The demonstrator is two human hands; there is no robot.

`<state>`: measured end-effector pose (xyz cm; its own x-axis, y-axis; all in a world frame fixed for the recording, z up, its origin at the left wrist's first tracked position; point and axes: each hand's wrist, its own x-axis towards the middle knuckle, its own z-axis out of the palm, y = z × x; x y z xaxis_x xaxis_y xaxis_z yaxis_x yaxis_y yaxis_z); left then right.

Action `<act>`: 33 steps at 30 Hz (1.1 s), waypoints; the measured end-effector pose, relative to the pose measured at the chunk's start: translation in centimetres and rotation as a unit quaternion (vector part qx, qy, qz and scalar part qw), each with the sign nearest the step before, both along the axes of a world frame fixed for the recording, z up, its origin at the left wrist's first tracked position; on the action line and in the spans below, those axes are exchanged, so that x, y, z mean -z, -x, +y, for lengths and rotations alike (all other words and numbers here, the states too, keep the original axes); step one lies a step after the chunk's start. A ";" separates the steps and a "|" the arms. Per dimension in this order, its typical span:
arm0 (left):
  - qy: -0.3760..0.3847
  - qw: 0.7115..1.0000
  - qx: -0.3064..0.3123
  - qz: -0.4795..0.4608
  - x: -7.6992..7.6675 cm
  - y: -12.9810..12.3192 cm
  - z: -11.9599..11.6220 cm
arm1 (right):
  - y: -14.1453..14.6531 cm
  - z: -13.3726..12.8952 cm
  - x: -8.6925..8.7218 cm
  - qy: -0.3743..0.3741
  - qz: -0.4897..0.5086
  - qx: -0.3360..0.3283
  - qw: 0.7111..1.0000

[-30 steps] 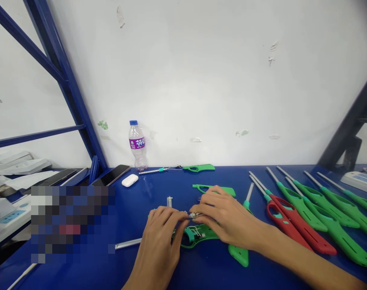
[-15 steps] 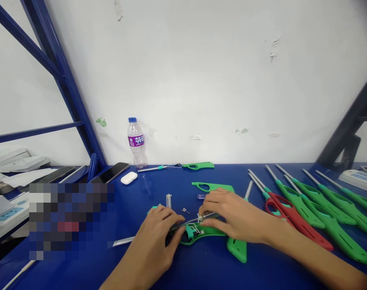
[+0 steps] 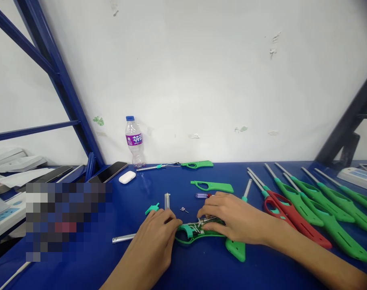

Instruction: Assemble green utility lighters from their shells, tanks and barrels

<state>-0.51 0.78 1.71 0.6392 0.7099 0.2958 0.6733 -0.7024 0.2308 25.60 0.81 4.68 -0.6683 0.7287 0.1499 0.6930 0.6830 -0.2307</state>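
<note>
At lower centre I see the right hand (image 3: 228,219) pinching a small metal part (image 3: 205,220) over the green lighter casing (image 3: 206,234), hiding its right end. The left hand (image 3: 156,235) curls over the casing's left end; I can't make out its grip. Just above, the tiny metal bits (image 3: 184,210) defy identification. The right hand partly covers 1 screwdriver (image 3: 203,195).

open green lighter (image 3: 189,230): partly under both hands (image 3: 156,239) (image 3: 222,215); far-right power strip (image 3: 357,179): cut off; pixelated block (image 3: 64,225): unreadable
</note>
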 end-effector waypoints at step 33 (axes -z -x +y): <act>0.115 0.992 -0.030 0.042 -1.2 -1.8 -1.9 | 0.0 -0.5 -0.8 0.037 -0.008 -0.036 0.999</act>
